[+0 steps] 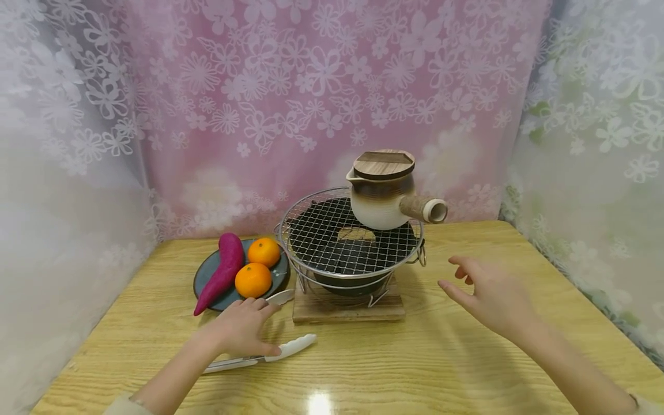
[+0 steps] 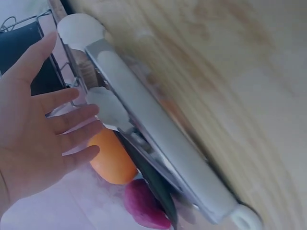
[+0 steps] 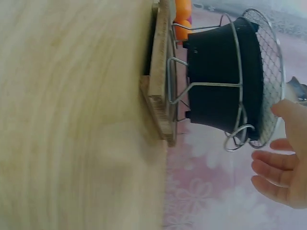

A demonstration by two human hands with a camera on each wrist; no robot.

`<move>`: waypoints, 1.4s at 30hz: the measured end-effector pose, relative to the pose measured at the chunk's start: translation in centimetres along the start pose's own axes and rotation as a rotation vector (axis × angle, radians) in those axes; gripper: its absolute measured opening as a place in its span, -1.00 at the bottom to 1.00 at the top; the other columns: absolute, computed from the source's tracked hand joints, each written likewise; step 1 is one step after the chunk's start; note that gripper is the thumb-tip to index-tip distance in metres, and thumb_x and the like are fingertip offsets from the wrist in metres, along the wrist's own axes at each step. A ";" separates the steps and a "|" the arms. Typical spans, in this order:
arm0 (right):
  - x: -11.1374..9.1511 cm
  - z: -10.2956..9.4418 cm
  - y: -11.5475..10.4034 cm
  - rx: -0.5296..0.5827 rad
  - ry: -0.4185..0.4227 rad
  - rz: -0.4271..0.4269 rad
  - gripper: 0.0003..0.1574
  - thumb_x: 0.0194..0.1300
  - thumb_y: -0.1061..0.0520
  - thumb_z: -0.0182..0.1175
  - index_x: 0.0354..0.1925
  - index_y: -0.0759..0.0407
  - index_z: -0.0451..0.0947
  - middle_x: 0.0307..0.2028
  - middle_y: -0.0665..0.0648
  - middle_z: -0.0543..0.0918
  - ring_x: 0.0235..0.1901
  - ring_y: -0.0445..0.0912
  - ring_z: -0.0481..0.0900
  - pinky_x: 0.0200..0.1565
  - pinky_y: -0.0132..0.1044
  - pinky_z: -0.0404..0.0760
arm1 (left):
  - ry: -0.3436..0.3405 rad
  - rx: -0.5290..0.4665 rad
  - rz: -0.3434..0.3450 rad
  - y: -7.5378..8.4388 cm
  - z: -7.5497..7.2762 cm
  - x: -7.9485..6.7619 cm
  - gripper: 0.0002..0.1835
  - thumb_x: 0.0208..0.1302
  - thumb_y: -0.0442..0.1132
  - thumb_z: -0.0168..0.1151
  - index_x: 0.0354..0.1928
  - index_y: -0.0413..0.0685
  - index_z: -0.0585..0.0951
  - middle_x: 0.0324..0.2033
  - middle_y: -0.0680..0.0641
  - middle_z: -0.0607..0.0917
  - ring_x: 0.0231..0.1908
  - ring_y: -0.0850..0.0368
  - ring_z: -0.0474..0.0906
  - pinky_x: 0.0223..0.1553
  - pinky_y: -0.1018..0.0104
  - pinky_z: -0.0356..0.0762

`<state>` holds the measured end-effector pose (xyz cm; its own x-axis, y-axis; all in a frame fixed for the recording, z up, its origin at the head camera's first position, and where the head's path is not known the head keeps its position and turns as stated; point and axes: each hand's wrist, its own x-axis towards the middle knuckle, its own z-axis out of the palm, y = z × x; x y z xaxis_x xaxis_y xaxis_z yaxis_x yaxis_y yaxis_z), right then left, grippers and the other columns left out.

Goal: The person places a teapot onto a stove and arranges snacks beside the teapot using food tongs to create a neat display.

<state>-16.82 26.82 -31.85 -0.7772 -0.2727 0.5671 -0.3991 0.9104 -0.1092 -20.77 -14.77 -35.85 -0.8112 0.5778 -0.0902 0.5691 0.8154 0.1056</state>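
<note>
My left hand [image 1: 241,328] hovers low above a pair of tongs [image 1: 294,347] that lie spread on the table, white at the tips. In the left wrist view that hand's fingers are straight and apart, beside the tongs [image 2: 158,129], and hold nothing. My right hand [image 1: 493,297] is in the air right of a round tabletop grill, its fingers loosely bent and holding nothing. The grill has a wire mesh [image 1: 316,248] over a black bowl [image 3: 211,76]. On the mesh, at its back right, sits a cream and brown side-handled teapot [image 1: 381,202] with a wooden lid.
A dark plate [image 1: 202,271] at the left carries a purple sweet potato [image 1: 226,268] and two oranges [image 1: 253,280]. The grill stands on a wooden board [image 1: 321,314]. Floral curtains [image 1: 321,86] hang behind the table and at both sides.
</note>
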 end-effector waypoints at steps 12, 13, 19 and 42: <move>0.1 3.4 -1.6 0.031 -0.205 -0.051 -0.36 0.03 -0.10 0.35 0.00 0.20 0.46 -0.35 0.03 0.63 -0.39 -0.02 0.57 -0.46 -0.17 0.50 | 0.117 0.071 -0.043 -1.4 1.2 -1.9 0.01 -0.30 0.31 0.42 0.14 -0.28 0.42 -0.13 -0.16 0.44 -0.16 -0.08 0.37 -0.16 0.02 0.38; 0.2 3.7 -1.8 0.029 -0.208 -0.075 -0.35 0.02 -0.11 0.36 -0.01 0.20 0.46 -0.35 0.04 0.63 -0.38 -0.01 0.58 -0.45 -0.16 0.50 | 0.114 0.072 -0.061 -1.5 1.3 -2.0 0.02 -0.30 0.32 0.41 0.14 -0.28 0.42 -0.13 -0.16 0.44 -0.16 -0.08 0.37 -0.15 0.02 0.39; 0.5 5.6 -2.6 0.022 -0.228 -0.246 -0.44 0.01 -0.09 0.36 -0.10 0.21 0.52 -0.27 0.09 0.60 -0.29 0.03 0.58 -0.26 -0.06 0.54 | 0.066 0.042 -0.129 -1.9 1.4 -2.6 0.03 -0.30 0.34 0.40 0.14 -0.27 0.41 -0.10 -0.16 0.46 -0.14 -0.11 0.40 -0.10 -0.06 0.38; -0.4 8.9 -3.0 -0.056 -0.422 -0.413 -0.41 0.12 -0.14 0.25 0.03 0.17 0.49 -0.12 0.15 0.45 -0.10 0.07 0.44 -0.14 0.02 0.49 | 0.009 -0.062 -0.209 -1.8 3.0 -1.9 0.27 -0.45 0.38 0.44 0.25 -0.37 0.27 0.00 -0.24 0.47 0.00 -0.18 0.42 -0.07 -0.11 0.41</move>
<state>-19.66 21.46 -39.05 -0.6938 -0.6976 0.1786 -0.6922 0.7145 0.1017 -19.88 -17.25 -38.82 -0.9122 0.3955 -0.1072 0.3790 0.9138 0.1460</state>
